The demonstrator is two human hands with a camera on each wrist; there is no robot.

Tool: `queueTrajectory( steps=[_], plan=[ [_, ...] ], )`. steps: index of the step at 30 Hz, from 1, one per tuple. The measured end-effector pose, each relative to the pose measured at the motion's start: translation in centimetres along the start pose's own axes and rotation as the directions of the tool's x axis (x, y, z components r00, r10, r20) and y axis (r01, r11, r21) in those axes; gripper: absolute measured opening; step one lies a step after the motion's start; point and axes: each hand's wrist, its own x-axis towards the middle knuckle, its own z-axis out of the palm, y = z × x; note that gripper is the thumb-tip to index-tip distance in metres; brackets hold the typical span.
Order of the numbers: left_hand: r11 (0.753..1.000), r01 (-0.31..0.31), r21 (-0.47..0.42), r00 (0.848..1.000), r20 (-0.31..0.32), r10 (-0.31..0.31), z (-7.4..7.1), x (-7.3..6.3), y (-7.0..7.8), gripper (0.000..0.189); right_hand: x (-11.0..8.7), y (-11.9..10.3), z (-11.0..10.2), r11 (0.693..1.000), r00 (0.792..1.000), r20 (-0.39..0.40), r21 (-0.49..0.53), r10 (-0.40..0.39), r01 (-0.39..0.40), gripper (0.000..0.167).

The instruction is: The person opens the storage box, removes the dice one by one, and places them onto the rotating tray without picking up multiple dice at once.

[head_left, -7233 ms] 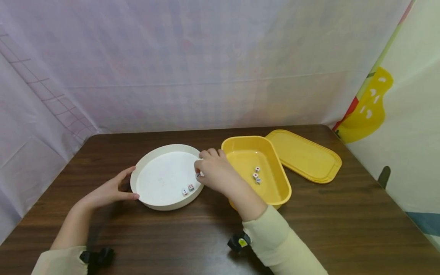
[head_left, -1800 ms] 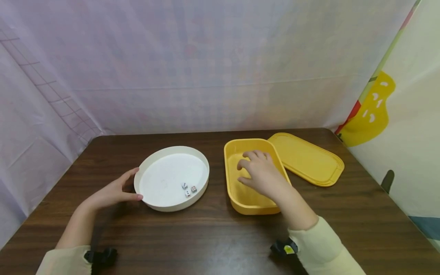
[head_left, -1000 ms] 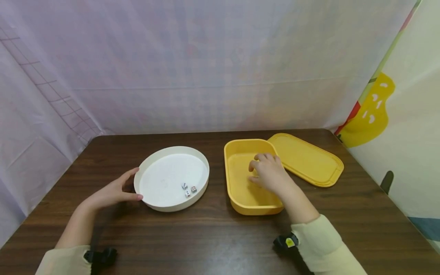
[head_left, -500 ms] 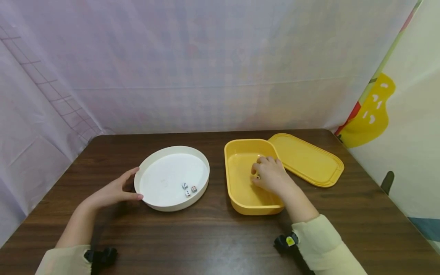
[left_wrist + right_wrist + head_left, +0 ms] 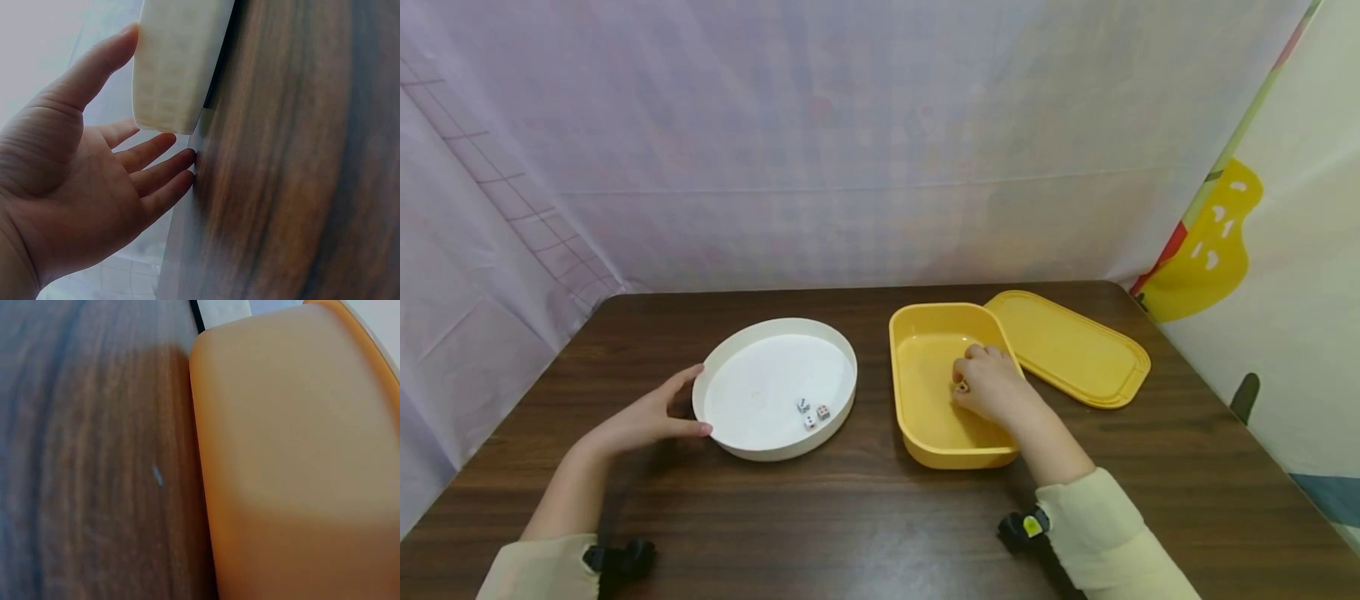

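A white round tray [image 5: 745, 375] lies left of centre, with three white dice [image 5: 809, 422] grouped near its front right side. My left hand [image 5: 647, 421] spans the tray's left side, thumb and fingertips at its wall. In the left wrist view this hand [image 5: 94, 162] has its fingers spread, the thumb on the tray's rim [image 5: 172, 69]. My right hand [image 5: 992, 387] reaches down into a yellow rectangular tub [image 5: 917, 408], its thumb and curled fingers pinching a die [image 5: 962, 387]. The right wrist view shows the tub's outer wall [image 5: 294, 437] and no hand.
A yellow lid [image 5: 1075, 350] lies on the brown wooden table [image 5: 820, 525] behind and right of the tub. A pale curtain [image 5: 850, 150] hangs along the table's back edge. Black wrist cameras sit at both sleeves.
My right hand has moved from the white tray, where a third die now lies, into the yellow tub. Its thumb and fingers have closed on a die there. The left hand stays put.
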Motion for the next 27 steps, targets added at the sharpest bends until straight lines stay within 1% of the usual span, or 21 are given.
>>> queueTrajectory(
  steps=[12, 19, 27],
  plan=[
    [1.000, 0.007, 0.022, 1.000, -0.003, -0.007, -0.04, 0.07, -0.07, 0.104, 0.11, 0.14, 0.19, 1.000, 1.000, -0.016, -0.024, 0.016, -0.017, 0.011],
    [1.000, 0.006, 0.015, 1.000, -0.002, -0.006, -0.05, 0.09, -0.04, 0.103, 0.15, 0.01, 0.02, 0.999, 0.999, -0.003, -0.027, 0.045, -0.045, 0.014],
    [1.000, 0.006, 0.020, 1.000, 0.001, -0.006, -0.07, 0.05, 0.02, 0.103, 0.18, 0.14, 0.11, 0.999, 1.000, 0.006, -0.041, 0.023, -0.023, 0.015]
  ],
)
